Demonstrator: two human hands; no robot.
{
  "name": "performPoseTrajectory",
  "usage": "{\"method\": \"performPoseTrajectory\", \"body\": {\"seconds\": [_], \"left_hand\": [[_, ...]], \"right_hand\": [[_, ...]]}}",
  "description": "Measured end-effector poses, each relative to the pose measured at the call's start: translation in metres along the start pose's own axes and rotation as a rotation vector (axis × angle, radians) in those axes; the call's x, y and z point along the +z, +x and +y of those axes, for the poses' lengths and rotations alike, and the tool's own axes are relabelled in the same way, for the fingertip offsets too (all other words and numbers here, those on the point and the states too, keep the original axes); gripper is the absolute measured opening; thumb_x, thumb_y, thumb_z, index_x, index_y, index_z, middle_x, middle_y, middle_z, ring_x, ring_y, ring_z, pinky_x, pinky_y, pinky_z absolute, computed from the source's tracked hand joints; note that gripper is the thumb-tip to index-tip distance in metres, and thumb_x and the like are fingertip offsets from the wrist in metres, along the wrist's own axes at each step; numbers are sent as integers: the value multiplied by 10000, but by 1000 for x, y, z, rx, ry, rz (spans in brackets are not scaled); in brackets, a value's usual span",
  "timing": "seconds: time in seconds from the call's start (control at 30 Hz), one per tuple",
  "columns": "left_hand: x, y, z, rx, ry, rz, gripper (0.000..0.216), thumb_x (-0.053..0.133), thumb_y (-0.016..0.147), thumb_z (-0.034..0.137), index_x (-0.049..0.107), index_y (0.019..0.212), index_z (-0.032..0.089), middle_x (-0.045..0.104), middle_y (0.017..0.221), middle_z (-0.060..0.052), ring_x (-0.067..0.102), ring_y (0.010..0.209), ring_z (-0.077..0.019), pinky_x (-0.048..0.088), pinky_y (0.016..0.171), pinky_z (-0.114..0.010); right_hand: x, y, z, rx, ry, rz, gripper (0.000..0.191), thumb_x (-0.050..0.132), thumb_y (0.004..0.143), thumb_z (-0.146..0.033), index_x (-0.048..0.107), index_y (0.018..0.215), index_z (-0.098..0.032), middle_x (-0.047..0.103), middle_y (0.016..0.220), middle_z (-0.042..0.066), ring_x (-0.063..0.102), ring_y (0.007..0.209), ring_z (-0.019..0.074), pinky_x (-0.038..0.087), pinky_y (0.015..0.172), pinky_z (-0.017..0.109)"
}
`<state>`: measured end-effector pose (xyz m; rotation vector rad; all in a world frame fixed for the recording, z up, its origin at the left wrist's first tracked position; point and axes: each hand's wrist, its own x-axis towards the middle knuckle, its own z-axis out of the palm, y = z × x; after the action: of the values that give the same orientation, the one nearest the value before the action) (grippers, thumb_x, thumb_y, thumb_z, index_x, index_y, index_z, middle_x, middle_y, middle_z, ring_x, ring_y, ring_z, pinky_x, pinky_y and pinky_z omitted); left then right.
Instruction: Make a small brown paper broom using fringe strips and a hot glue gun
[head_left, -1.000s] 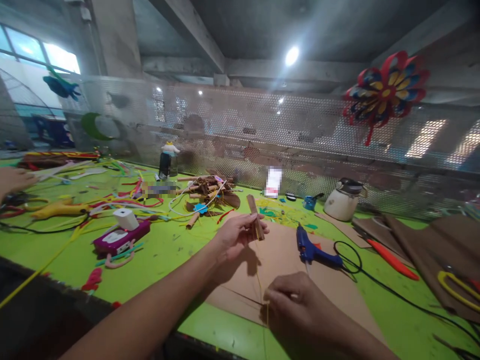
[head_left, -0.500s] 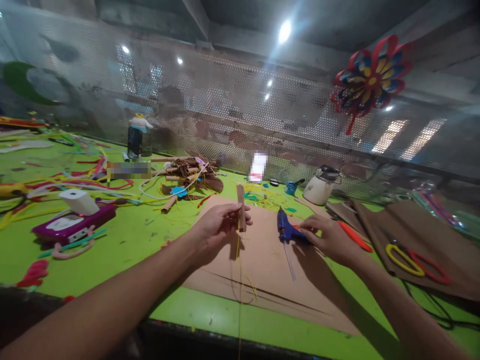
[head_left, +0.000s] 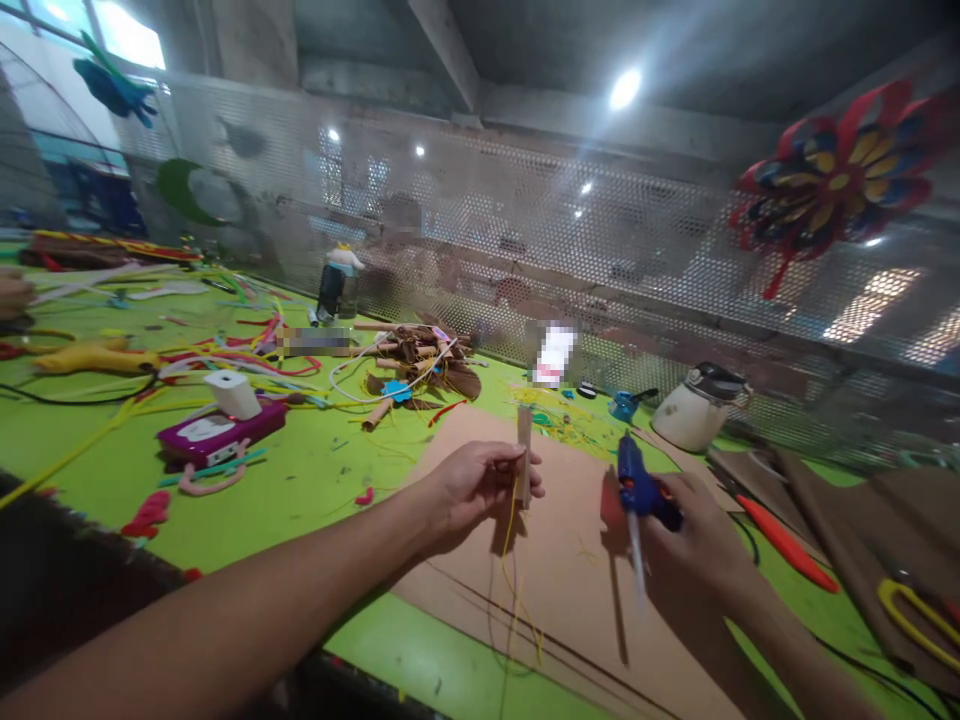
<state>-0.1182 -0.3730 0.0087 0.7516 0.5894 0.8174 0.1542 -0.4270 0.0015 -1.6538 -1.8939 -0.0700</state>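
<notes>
My left hand (head_left: 469,487) pinches a small brown cardboard strip (head_left: 523,452), held upright above a brown cardboard sheet (head_left: 570,570). Thin yellow strands (head_left: 514,560) hang from the strip down to the sheet. My right hand (head_left: 694,535) is wrapped round a blue glue gun (head_left: 637,488), lifted off the sheet with a clear glue stick (head_left: 636,570) poking out of its back toward me. The gun is a short way right of the strip, not touching it.
On the green table (head_left: 315,490): a purple box with a white cube (head_left: 222,427), a pile of brown rolls (head_left: 420,362), a white kettle (head_left: 697,410), an orange-handled tool (head_left: 784,540), yellow scissors (head_left: 919,610). A perforated metal screen (head_left: 487,250) backs the table; a paper flower (head_left: 844,175) hangs on it.
My right hand left the yellow strands near the table edge, reached to the glue gun on the sheet, and has lifted it. The left hand keeps the strip.
</notes>
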Motion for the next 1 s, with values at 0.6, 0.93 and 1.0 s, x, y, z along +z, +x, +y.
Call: {"method": "performPoseTrajectory", "body": {"seconds": [0.6, 0.93, 1.0], "left_hand": [[-1, 2, -15, -103, 133, -12, 191, 590, 740, 226, 680, 797, 68, 653, 699, -92, 658, 629, -196, 525, 620, -327], [2, 0, -15, -100, 192, -43, 193, 575, 734, 203, 695, 780, 58, 662, 678, -100, 639, 588, -167, 493, 612, -289], [1, 0, -15, -103, 203, -57, 201, 570, 740, 203, 696, 784, 52, 660, 657, -106, 638, 580, -172, 487, 601, -289]], "right_hand": [[-28, -20, -46, 47, 721, -406, 316, 529, 816, -507, 639, 702, -233, 631, 675, 69, 576, 609, 199, 488, 537, 282], [-5, -15, -38, 163, 753, -462, 389, 538, 764, -538, 529, 535, -224, 570, 471, 10, 505, 445, 136, 390, 463, 247], [-4, -13, -38, 162, 751, -471, 390, 527, 767, -535, 519, 530, -225, 578, 474, 12, 506, 440, 135, 388, 456, 246]]}}
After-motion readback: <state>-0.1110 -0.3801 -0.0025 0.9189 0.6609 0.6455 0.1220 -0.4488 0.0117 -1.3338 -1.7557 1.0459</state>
